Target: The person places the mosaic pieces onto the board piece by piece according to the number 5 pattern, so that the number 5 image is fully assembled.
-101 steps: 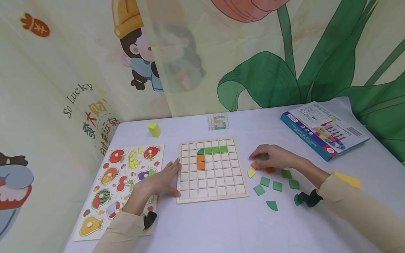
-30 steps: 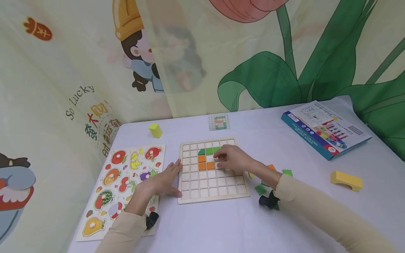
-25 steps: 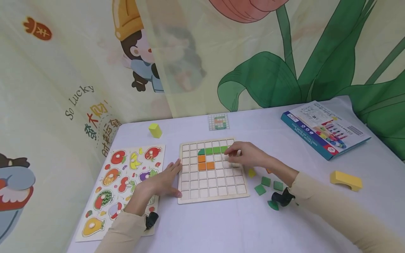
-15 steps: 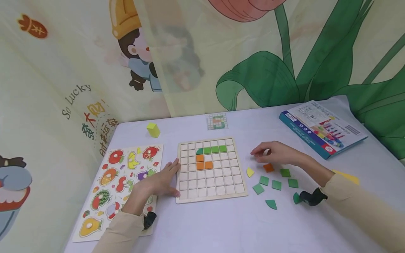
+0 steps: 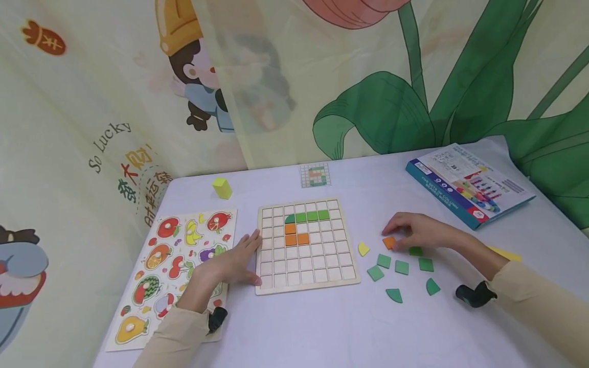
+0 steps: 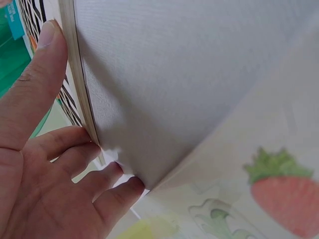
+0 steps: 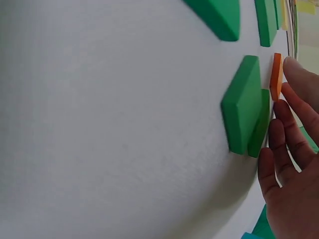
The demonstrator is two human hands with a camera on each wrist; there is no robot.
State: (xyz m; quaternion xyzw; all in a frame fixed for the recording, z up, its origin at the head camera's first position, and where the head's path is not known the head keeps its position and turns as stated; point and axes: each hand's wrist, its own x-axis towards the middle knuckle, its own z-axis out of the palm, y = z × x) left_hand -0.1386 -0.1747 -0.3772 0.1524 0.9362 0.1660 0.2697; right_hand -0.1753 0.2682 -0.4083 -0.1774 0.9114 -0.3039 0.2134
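As the left hand (image 5: 232,261) lies spread, thumb apart, against the left edge of the grid board (image 5: 319,262), the right hand (image 5: 421,231) has come down to the loose orange square (image 5: 388,243), right of the board. Its thumb and fingers straddle that piece; whether they pinch it I can't tell. Three placed orange squares (image 5: 290,239) sit on the grid where two lay seconds ago, so I'd judge the orange part nearly finished, one piece being left off.

Counting from the near side, I see one fruit puzzle (image 5: 186,220) at left; at right, two loose green quarter-rounds (image 5: 394,295), five loose green squares (image 5: 402,267), one partly behind the hand, and one yellow wedge (image 5: 363,249). Farther up the grid are three placed green squares (image 5: 313,216) and one placed green quarter-round (image 5: 290,219). Beyond: one yellow-green block (image 5: 222,189), one pattern card (image 5: 315,175), and, far right, one flat box (image 5: 469,186).
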